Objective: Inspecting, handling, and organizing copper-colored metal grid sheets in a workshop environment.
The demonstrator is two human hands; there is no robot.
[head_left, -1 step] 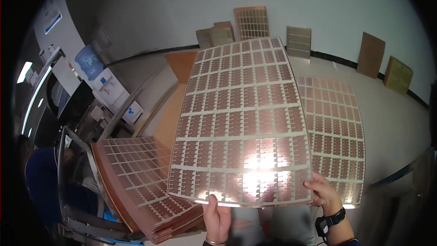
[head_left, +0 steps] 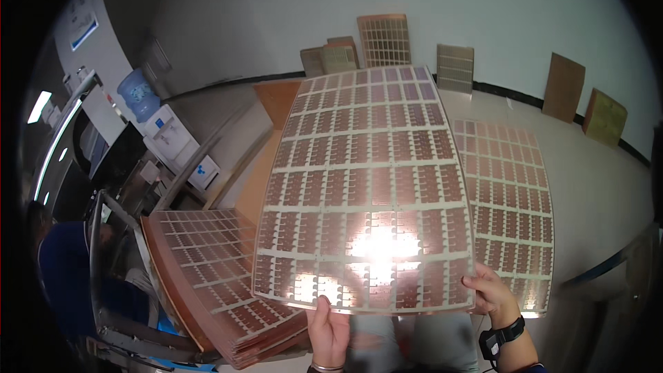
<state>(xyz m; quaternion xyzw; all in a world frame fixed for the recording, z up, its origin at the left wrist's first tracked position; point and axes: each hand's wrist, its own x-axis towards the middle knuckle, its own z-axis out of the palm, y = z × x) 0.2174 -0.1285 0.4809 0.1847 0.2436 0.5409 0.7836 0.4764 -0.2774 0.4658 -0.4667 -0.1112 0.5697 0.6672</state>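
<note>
In front of me I hold up a large copper-coloured circuit board panel (head_left: 359,186), printed with a pale grid of repeated small patterns. Bright light glares off its lower half. My left hand (head_left: 328,335) grips the bottom edge, thumb on the front face. My right hand (head_left: 489,293) is closed on the lower right corner, its thumb on the face too; the fingers behind the panel are hidden. A second patterned panel (head_left: 511,207) shows behind it to the right. At lower left, a stack of similar panels (head_left: 207,262) leans on a metal-framed rack.
Several boards, among them a brown one (head_left: 563,88) and a gridded one (head_left: 384,41), lean against the far wall. A water dispenser (head_left: 176,141) with a blue bottle stands at left. A person in dark blue (head_left: 69,283) is beside the metal rack frame (head_left: 97,269).
The glare on the panel has shifted a little to the left, and its top edge sits slightly lower. Both hands keep their hold on it.
</note>
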